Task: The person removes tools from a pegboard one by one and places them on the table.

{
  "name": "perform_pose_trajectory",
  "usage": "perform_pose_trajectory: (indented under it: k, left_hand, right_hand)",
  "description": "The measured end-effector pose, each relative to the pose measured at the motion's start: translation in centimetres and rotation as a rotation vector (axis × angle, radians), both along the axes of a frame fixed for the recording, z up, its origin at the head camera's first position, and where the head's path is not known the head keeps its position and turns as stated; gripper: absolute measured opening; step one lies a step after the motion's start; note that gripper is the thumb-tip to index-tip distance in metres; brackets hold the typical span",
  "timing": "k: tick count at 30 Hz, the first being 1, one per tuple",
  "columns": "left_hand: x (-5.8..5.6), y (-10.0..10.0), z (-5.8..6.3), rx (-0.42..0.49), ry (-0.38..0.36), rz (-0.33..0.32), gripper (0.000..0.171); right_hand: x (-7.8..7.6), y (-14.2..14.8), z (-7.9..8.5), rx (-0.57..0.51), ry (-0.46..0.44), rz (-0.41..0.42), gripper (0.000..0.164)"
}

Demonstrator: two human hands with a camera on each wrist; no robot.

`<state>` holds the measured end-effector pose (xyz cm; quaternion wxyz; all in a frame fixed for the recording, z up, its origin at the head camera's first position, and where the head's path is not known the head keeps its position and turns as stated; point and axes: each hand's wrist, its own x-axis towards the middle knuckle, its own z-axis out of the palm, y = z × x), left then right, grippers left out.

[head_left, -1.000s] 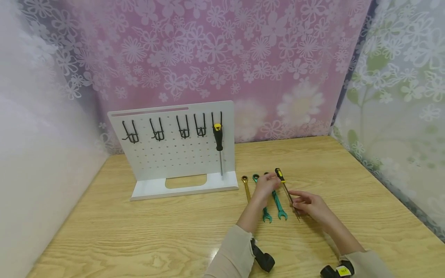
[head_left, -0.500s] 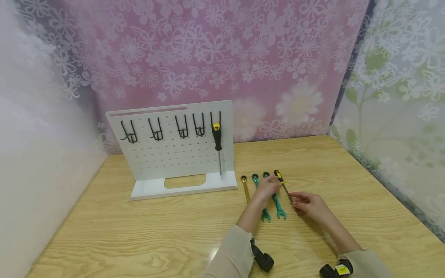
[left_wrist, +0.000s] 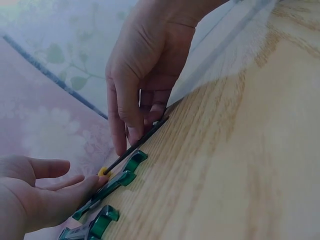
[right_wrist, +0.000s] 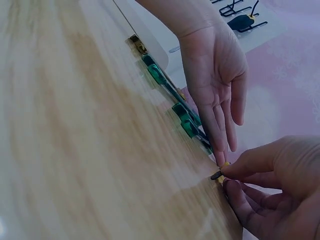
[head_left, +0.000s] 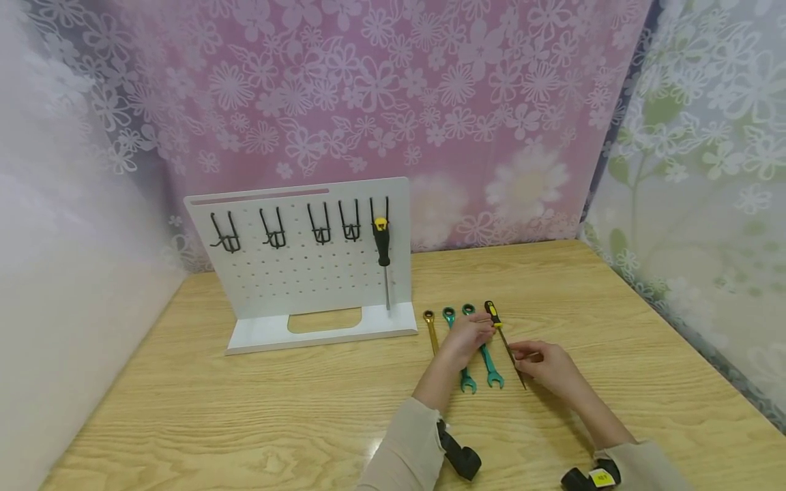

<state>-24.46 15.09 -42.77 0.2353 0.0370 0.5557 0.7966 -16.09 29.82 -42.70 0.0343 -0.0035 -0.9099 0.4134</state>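
A screwdriver with a black and yellow handle [head_left: 493,314] lies slanted on the table at the right end of a row of tools. My right hand [head_left: 549,365] pinches its thin shaft [left_wrist: 139,144] between thumb and fingers, toward the tip. At the handle end, my left hand [head_left: 468,339] lies with relaxed, extended fingers; its fingertips are beside the handle, and I cannot tell whether they touch. Under and beside the left hand are two green combination wrenches [head_left: 491,372] [head_left: 468,382]. A gold wrench [head_left: 432,332] lies left of them, its lower part behind my forearm.
A white pegboard stand [head_left: 264,279] stands at the back left with several black double hooks [head_left: 321,225]. From its rightmost hook hangs another screwdriver [head_left: 381,242], black with a yellow end. Wood-grain table [head_left: 276,423] stretches in front, with flowered curtains [head_left: 368,88] behind.
My left hand has drawn back slightly, showing more of the nearest green wrench's ring. The screwdriver's handle has shifted a little toward me. My right hand stays at the shaft.
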Motion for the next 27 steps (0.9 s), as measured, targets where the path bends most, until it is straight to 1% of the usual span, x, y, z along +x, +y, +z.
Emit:
perform_pose_trajectory:
  k: [6,11,19,20,24,27]
  left_hand:
    - [0.2,-0.1,0.1,-0.005,-0.004,-0.009,0.033]
    - [0.2,-0.1,0.3,-0.002,-0.017,0.000,0.033]
    - [0.1,-0.1,0.5,-0.002,-0.029,0.001,0.032]
    - [0.1,-0.1,0.5,-0.002,-0.026,-0.001,0.032]
    - [0.1,-0.5,0.9,0.000,0.026,-0.009,0.034]
    - [0.1,-0.6,1.3,0.014,0.067,-0.008,0.036]
  right_hand:
    - [0.0,-0.1,0.0,0.030,0.002,-0.004,0.035]
    - [0.1,-0.2,0.1,0.065,0.018,0.008,0.036]
    - [0.1,-0.1,0.1,0.043,0.011,0.000,0.034]
    - [0.1,-0.1,0.1,0.038,0.007,-0.001,0.033]
    - [0.1,0.0,0.1,0.006,0.005,-0.022,0.030]
    - [0.2,0.2,0.2,-0.019,0.040,-0.045,0.028]
